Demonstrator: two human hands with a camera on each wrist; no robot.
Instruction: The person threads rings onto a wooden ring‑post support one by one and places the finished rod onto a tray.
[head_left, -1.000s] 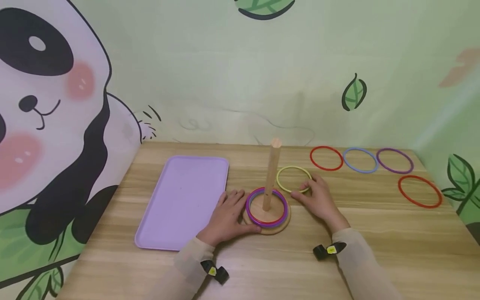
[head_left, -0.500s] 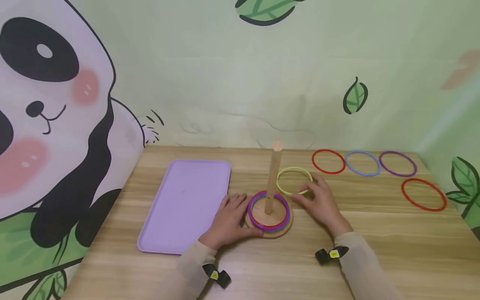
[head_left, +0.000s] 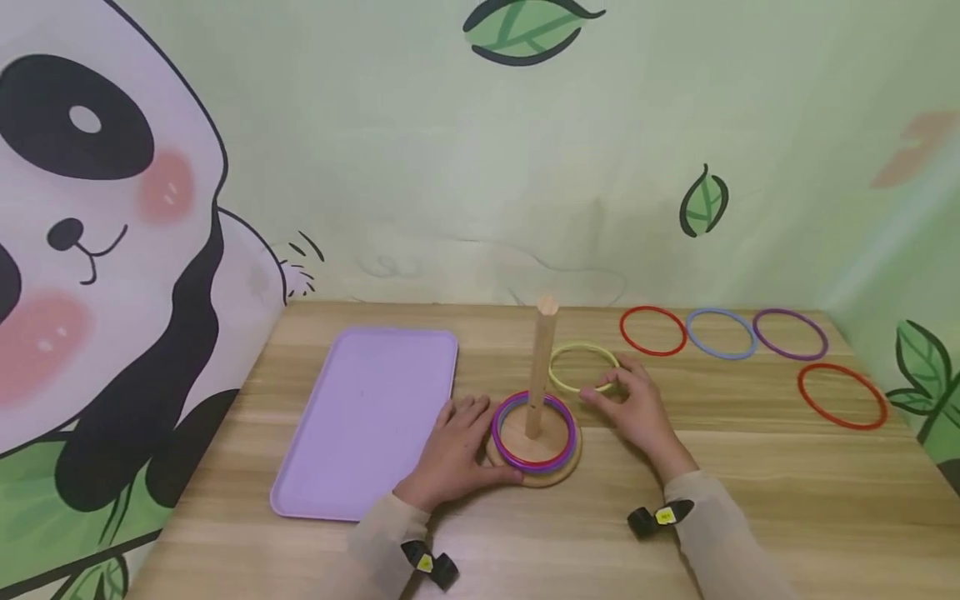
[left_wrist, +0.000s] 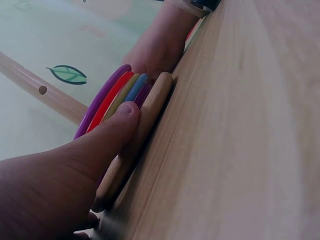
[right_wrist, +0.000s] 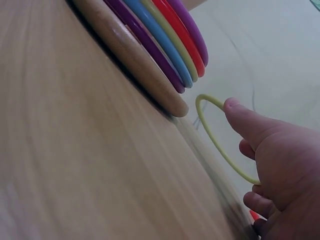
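Note:
A wooden peg (head_left: 542,367) rises from a round wooden base (head_left: 557,477). Several rings lie stacked on that base around the peg, with a purple ring (left_wrist: 98,106) on top and a red ring (left_wrist: 112,100) under it. My left hand (head_left: 453,457) rests at the base's left side, fingers extended; its thumb (left_wrist: 122,120) touches the stack and base edge at the front. To the right of the peg, my right hand (head_left: 633,407) pinches a yellow ring (head_left: 553,377) between thumb and fingers. The yellow ring appears slightly above the table in the right wrist view.
A lilac tray (head_left: 367,425) lies left of the base. At the back right are a red ring (head_left: 622,333), a blue ring (head_left: 754,340) and a purple ring (head_left: 825,337). Another red ring (head_left: 885,412) lies nearer the right edge. The painted wall (head_left: 420,167) borders the table's back.
The head view has shifted slightly. Both hands, the yellow ring and the stack keep nearly the same places relative to one another.

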